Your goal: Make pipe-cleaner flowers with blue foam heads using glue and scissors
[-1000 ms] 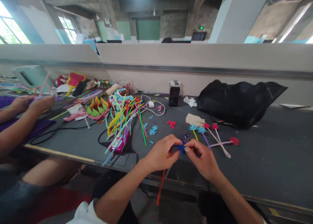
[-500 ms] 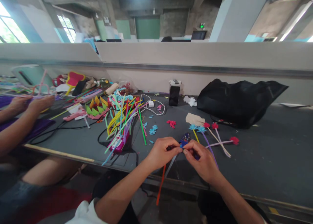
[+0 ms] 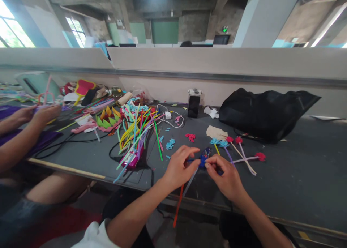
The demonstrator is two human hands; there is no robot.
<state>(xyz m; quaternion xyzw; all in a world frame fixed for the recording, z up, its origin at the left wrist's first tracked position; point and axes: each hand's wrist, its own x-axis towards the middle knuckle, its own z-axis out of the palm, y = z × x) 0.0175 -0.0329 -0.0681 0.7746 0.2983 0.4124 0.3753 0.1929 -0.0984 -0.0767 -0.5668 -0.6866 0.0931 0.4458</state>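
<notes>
My left hand has its index finger and thumb spread apart, with the thumb tip beside a dark blue object whose kind I cannot make out. On that object's right side, my right hand has thumb and fingers pinched together; whatever lies between them is too small to see. An orange pipe cleaner hangs over the table edge below my left hand, near a grey one. Beyond my right hand lie blue pipe cleaner flowers and red ones on fuzzy stems.
Loose blue pieces and red pieces lie on the dark table. A heap of coloured pipe cleaners is to the left, a phone and black bag behind. Another person's hands work at far left.
My left index finger has lifted away from the thumb, and the two hands have drawn slightly apart. My right fingers stay pinched near the blue object.
</notes>
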